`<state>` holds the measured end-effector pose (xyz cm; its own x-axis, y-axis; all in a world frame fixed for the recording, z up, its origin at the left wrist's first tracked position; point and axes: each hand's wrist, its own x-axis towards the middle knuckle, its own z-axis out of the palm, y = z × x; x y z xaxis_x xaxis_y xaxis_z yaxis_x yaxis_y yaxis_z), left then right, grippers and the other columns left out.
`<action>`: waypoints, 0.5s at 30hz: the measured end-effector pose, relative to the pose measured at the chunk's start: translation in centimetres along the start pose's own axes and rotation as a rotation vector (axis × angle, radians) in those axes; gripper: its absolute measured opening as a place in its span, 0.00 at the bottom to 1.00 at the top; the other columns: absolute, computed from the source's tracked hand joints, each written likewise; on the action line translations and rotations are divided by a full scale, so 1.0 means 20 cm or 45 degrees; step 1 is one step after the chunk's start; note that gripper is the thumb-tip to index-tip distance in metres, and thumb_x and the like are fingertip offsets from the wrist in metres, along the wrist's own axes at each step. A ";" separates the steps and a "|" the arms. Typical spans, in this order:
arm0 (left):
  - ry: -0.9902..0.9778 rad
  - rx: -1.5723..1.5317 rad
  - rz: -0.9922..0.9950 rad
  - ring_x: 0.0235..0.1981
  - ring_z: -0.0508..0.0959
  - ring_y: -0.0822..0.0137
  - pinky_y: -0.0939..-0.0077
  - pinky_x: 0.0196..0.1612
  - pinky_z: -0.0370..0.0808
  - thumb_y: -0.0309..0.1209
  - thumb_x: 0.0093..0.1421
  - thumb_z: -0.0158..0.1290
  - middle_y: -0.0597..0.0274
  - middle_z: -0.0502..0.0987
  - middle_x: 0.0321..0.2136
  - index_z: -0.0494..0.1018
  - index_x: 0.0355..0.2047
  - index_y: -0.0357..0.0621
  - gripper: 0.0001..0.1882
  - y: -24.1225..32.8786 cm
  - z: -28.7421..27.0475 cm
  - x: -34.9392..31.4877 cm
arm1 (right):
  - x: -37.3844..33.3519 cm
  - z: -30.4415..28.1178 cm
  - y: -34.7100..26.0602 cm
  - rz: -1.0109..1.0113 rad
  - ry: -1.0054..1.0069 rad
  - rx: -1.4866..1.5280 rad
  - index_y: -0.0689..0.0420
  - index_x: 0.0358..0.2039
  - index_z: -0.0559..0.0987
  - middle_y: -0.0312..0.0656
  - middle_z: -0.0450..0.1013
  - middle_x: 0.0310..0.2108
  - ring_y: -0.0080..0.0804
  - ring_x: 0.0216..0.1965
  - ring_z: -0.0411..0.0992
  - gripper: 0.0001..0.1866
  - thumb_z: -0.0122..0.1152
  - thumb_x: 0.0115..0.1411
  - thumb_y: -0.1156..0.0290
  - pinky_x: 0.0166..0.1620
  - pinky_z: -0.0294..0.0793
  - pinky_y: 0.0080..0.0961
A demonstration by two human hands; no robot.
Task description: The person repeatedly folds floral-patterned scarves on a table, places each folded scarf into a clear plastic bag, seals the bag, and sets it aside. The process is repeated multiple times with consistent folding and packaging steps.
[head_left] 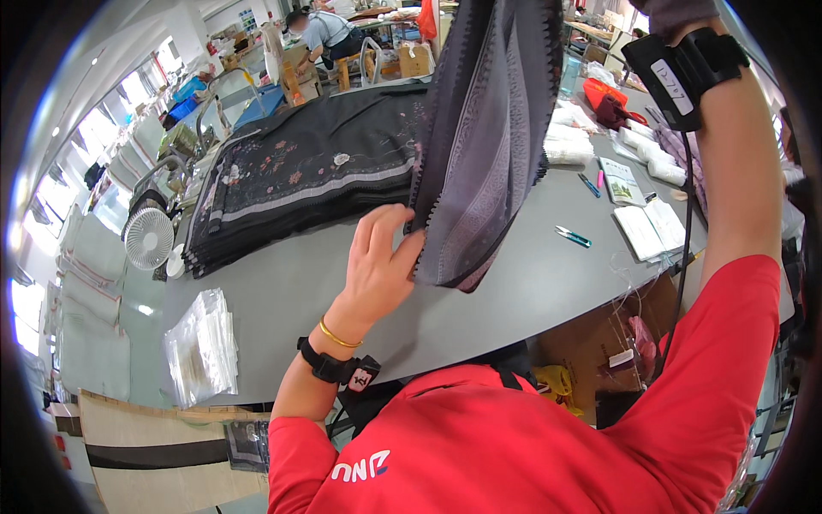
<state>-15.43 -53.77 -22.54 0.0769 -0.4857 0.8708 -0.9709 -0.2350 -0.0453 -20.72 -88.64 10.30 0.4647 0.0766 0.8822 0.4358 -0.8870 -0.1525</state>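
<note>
A dark grey-purple patterned cloth (488, 163) with a scalloped edge hangs over the table, its top running out of the picture. My left hand (381, 261) is at its left edge, thumb and bent fingers closed on the border. High at the upper right, my right hand (681, 10) is raised and cut off by the picture's edge; it looks dark, and its fingers are hidden. Left of the hanging cloth lies a thick stack of folded black cloths (317, 154) with flower prints and a grey band.
Clear plastic bags (203, 347) lie at the table's left front. To the right are thread snips (573, 237), a pen (589, 185), an open notebook (649, 230) and white packets (568, 146). A small fan (149, 238) stands left. Another person (325, 38) works far back.
</note>
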 end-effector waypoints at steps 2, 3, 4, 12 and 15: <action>0.060 -0.095 0.189 0.53 0.77 0.47 0.51 0.53 0.78 0.26 0.41 0.60 0.48 0.77 0.47 0.79 0.32 0.34 0.14 0.01 -0.08 -0.01 | 0.01 -0.01 0.00 0.016 0.012 0.004 0.64 0.42 0.83 0.40 0.82 0.33 0.24 0.31 0.79 0.09 0.63 0.70 0.70 0.35 0.78 0.21; 0.037 -0.229 0.237 0.52 0.77 0.47 0.51 0.52 0.78 0.29 0.42 0.60 0.48 0.77 0.45 0.78 0.31 0.34 0.15 0.02 -0.12 -0.02 | 0.01 -0.02 0.00 0.025 0.016 0.004 0.64 0.42 0.84 0.40 0.82 0.33 0.24 0.32 0.79 0.09 0.63 0.70 0.70 0.35 0.77 0.21; 0.031 -0.377 0.312 0.51 0.78 0.46 0.51 0.51 0.79 0.31 0.42 0.60 0.48 0.78 0.43 0.78 0.30 0.33 0.16 0.03 -0.16 -0.02 | 0.01 -0.03 0.01 0.034 0.020 0.000 0.64 0.43 0.84 0.40 0.82 0.34 0.24 0.32 0.79 0.09 0.63 0.70 0.70 0.35 0.77 0.21; -0.503 -0.427 -0.101 0.37 0.82 0.49 0.59 0.39 0.77 0.39 0.60 0.68 0.50 0.82 0.37 0.76 0.41 0.37 0.20 0.17 -0.26 -0.08 | -0.01 -0.07 0.05 0.085 0.034 0.005 0.63 0.43 0.84 0.39 0.82 0.35 0.25 0.33 0.79 0.10 0.64 0.70 0.70 0.37 0.77 0.22; -0.306 -0.357 -0.516 0.35 0.81 0.45 0.55 0.40 0.78 0.28 0.65 0.61 0.48 0.81 0.37 0.72 0.49 0.38 0.15 0.13 -0.24 -0.10 | -0.02 -0.07 0.08 0.104 0.043 0.025 0.63 0.44 0.84 0.39 0.82 0.35 0.25 0.34 0.79 0.10 0.64 0.70 0.69 0.37 0.77 0.22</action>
<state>-19.17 -49.35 -22.10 0.4748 -0.5892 0.6538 -0.8736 -0.2254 0.4313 -21.31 -90.72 10.39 0.4731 -0.0110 0.8809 0.4129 -0.8805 -0.2328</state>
